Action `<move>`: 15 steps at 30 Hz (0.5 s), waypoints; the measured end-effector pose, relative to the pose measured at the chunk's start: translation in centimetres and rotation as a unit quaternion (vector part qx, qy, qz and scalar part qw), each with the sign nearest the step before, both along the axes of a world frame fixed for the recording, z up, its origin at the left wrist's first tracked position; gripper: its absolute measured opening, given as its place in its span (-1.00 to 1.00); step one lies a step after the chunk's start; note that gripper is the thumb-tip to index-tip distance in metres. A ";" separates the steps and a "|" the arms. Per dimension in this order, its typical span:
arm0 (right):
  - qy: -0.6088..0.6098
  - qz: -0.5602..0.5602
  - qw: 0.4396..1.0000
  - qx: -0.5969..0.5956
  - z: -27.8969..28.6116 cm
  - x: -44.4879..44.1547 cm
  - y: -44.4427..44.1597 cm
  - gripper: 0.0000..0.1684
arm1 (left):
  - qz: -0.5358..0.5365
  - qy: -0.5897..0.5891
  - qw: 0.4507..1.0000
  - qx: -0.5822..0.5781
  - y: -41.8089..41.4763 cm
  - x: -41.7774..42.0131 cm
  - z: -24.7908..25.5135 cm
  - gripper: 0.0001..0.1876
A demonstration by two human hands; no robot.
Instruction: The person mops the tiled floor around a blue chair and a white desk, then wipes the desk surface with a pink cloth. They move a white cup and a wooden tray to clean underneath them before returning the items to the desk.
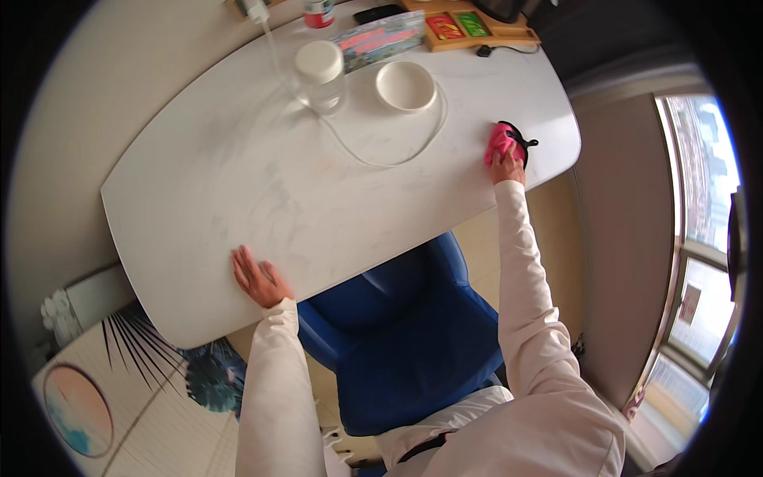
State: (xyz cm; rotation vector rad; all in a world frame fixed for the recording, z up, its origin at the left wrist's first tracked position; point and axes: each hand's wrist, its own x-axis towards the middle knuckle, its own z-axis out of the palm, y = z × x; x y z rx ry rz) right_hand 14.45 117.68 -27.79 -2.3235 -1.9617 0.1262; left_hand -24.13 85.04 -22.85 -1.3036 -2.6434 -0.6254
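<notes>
My right hand (508,170) presses a bunched pink cloth (501,142) with black edging and a small black loop onto the white tabletop (226,155), near its right end. The fingers are curled over the cloth and hide part of it. At the table's near left edge, my left hand (260,279) rests flat on the surface, fingers apart and holding nothing. A white round bowl (405,87) and a clear jar with a cream lid (320,74) stand farther back, left of the cloth.
A white cable (381,165) loops across the tabletop around the bowl. Behind stand a printed card (384,40), a wooden organizer (447,40) with packets, and a red-and-white container (318,15). A blue chair (417,352) is before me, partly under the table; a window (697,298) lies right.
</notes>
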 end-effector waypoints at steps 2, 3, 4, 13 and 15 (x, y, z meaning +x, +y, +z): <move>0.007 0.024 1.000 0.008 -0.4 -1.0 0.3 -0.32 | 0.014 -0.008 1.000 -0.002 -0.3 -0.2 0.2 -0.56; 0.011 0.011 1.000 0.008 -0.2 -1.8 0.1 -0.33 | 0.017 -0.012 1.000 -0.001 -0.4 -0.4 0.1 -0.56; 0.022 0.011 1.000 0.001 0.0 -2.5 0.0 -0.33 | 0.019 -0.015 1.000 0.000 -0.4 -0.5 0.0 -0.55; 0.078 0.182 0.980 -0.003 2.7 -13.3 -5.2 -0.40 | 0.042 -0.016 0.999 -0.003 -0.7 -0.5 0.0 -0.53; 0.094 0.181 0.978 -0.036 3.0 -14.1 -5.2 -0.39 | 0.039 -0.015 0.999 0.000 -0.7 -0.5 -0.2 -0.53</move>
